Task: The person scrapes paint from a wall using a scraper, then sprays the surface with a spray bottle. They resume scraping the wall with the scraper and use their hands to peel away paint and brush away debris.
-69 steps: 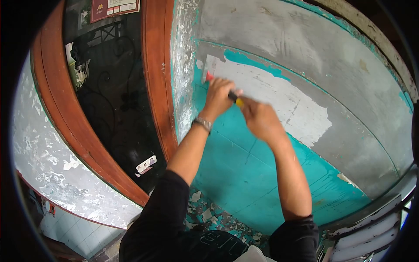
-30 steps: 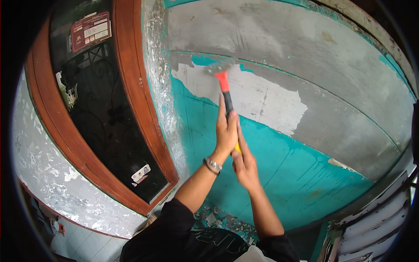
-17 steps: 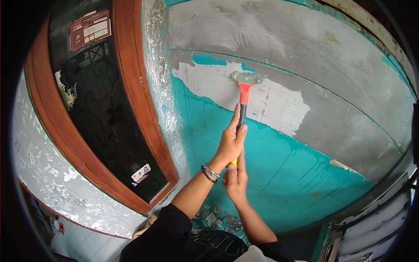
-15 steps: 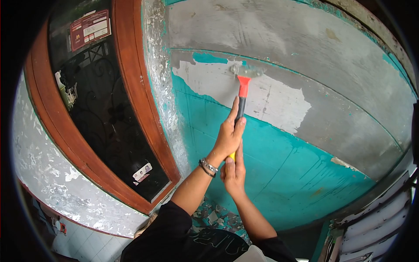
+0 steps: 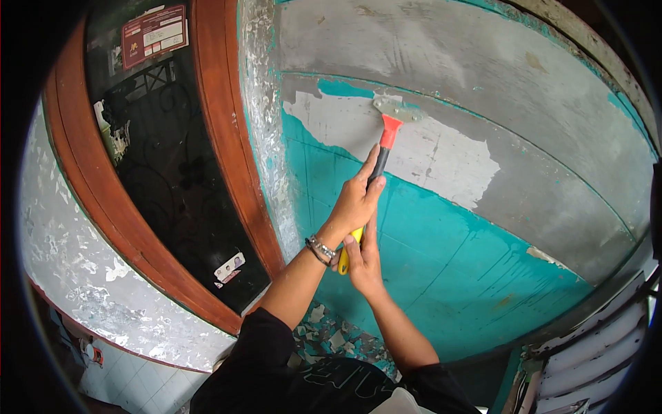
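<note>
To the right of the door frame point(image 5: 226, 131), a scraper point(image 5: 388, 136) is held up against the wall point(image 5: 441, 269), its metal head over the pale patch point(image 5: 434, 155). Whether the blade's edge touches there cannot be told. The left hand point(image 5: 352, 205) grips the black part of the handle, forefinger stretched along it and thumb on the opposite side; its remaining fingers are hidden underneath. Lower and also right of the door frame, the right hand point(image 5: 365, 265) closes on the yellow end, thumb pressed over it, most of its fingers wrapped out of sight behind. Bands point(image 5: 321, 250) circle the left wrist.

The door frame encloses a dark pane point(image 5: 169, 186), which carries a notice point(image 5: 155, 36) near its top and a sticker point(image 5: 229, 269) near its foot; the print on both is too small to read. Below and right of the door frame, paint chips point(image 5: 334, 339) lie heaped, partly covered by the person's black shirt point(image 5: 255, 366). Farthest right of the door frame, a slatted panel point(image 5: 586, 359) is cut off by the view's dark edge. Below and left of it, a small orange item point(image 5: 97, 356) is hard to make out.
</note>
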A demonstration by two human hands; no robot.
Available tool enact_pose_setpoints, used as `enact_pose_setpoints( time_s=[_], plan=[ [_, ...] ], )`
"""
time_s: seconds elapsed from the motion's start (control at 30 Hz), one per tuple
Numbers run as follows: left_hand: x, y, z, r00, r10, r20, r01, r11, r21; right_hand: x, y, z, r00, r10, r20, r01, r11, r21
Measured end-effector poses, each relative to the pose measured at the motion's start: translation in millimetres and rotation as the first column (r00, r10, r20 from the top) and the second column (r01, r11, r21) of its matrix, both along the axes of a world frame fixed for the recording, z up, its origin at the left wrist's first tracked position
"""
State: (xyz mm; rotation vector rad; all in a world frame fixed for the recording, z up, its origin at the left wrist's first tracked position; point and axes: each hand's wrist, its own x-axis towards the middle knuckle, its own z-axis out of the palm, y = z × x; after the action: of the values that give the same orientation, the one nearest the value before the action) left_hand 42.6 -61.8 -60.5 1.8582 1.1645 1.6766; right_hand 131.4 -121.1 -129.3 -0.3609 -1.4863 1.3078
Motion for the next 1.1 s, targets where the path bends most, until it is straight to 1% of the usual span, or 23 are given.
enact_pose_setpoints(
  time_s=[0.03,0.1,0.2,0.27,0.3,0.33,0.37,0.4,0.43,0.5,0.57,0.6,0.67,0.73,0.8,0.83,0.87,0.9,0.93,1.0,1.03,1.1],
  plan=[
    [-2,4,5,1.0,0.002,0.004,-0.002,1.0,-0.003,-1,4,5,1.0,0.0,0.027,0.0,1.0,0.007],
    [-6,11,14,0.992,-0.027,0.125,0.022,0.999,0.04,0,9,19,0.999,0.012,0.038,-0.013,1.0,0.008],
    [-5,8,11,0.991,0.0,0.133,-0.006,0.999,0.046,1,4,18,0.998,-0.001,0.055,0.0,1.0,0.018],
    [-5,3,-8,0.993,-0.009,0.117,0.004,0.999,0.038,6,-2,2,0.987,-0.057,0.152,0.058,0.998,0.002],
    [-4,0,-15,0.988,-0.008,0.154,0.005,1.0,0.023,6,-1,-7,0.979,-0.072,0.192,0.07,0.997,0.019],
    [-4,1,-19,0.981,-0.008,0.191,0.007,1.0,0.007,3,5,-10,0.979,-0.07,0.193,0.067,0.998,0.022],
    [-5,5,-20,0.984,0.02,0.18,-0.02,1.0,-0.002,-2,6,-10,0.972,-0.103,0.212,0.102,0.995,0.019],
    [-7,9,-20,0.983,0.024,0.181,-0.023,1.0,-0.006,-6,7,-8,0.963,-0.135,0.233,0.136,0.991,0.013],
    [-12,13,-20,0.982,0.02,0.186,-0.019,1.0,-0.005,-8,10,-4,0.964,-0.131,0.23,0.132,0.991,0.011],
    [-16,15,-12,0.981,0.023,0.192,-0.023,1.0,-0.002,-8,13,8,0.941,-0.181,0.285,0.166,0.983,0.075],
    [-15,16,-7,0.969,-0.005,0.248,0.003,1.0,0.01,-6,15,12,0.935,-0.196,0.296,0.176,0.98,0.093],
    [-15,14,-10,0.969,-0.002,0.246,0.001,1.0,0.005,-6,15,11,0.928,-0.218,0.301,0.195,0.975,0.104],
    [-14,12,-16,0.979,0.065,0.193,-0.062,0.998,-0.018,-5,11,3,0.932,-0.207,0.298,0.186,0.978,0.099],
    [-16,18,-12,0.978,0.082,0.19,-0.083,0.997,-0.003,-7,18,3,0.936,-0.199,0.291,0.176,0.979,0.103],
    [-19,23,-5,0.977,0.099,0.19,-0.1,0.995,-0.003,-13,29,14,0.924,-0.261,0.278,0.217,0.959,0.18],
    [-22,30,3,0.968,0.091,0.234,-0.099,0.995,0.023,-14,33,22,0.924,-0.262,0.278,0.219,0.959,0.179],
    [-25,35,7,0.958,0.082,0.276,-0.1,0.994,0.052,-13,34,34,0.913,-0.235,0.335,0.195,0.969,0.149],
    [-25,34,6,0.958,0.082,0.275,-0.1,0.994,0.052,-13,34,39,0.897,-0.205,0.392,0.172,0.978,0.118],
    [-26,32,4,0.954,0.087,0.287,-0.106,0.993,0.052,-13,35,35,0.897,-0.205,0.391,0.171,0.978,0.121],
    [-28,29,-6,0.944,0.1,0.315,-0.123,0.991,0.055,-14,39,13,0.89,-0.293,0.35,0.204,0.941,0.269],
    [-27,27,-14,0.943,0.102,0.315,-0.127,0.99,0.06,-15,41,-1,0.891,-0.291,0.349,0.2,0.941,0.274],
    [-24,23,-27,0.925,0.087,0.369,-0.096,0.995,0.006,-16,38,-14,0.896,-0.293,0.333,0.206,0.94,0.271]
  ],
)
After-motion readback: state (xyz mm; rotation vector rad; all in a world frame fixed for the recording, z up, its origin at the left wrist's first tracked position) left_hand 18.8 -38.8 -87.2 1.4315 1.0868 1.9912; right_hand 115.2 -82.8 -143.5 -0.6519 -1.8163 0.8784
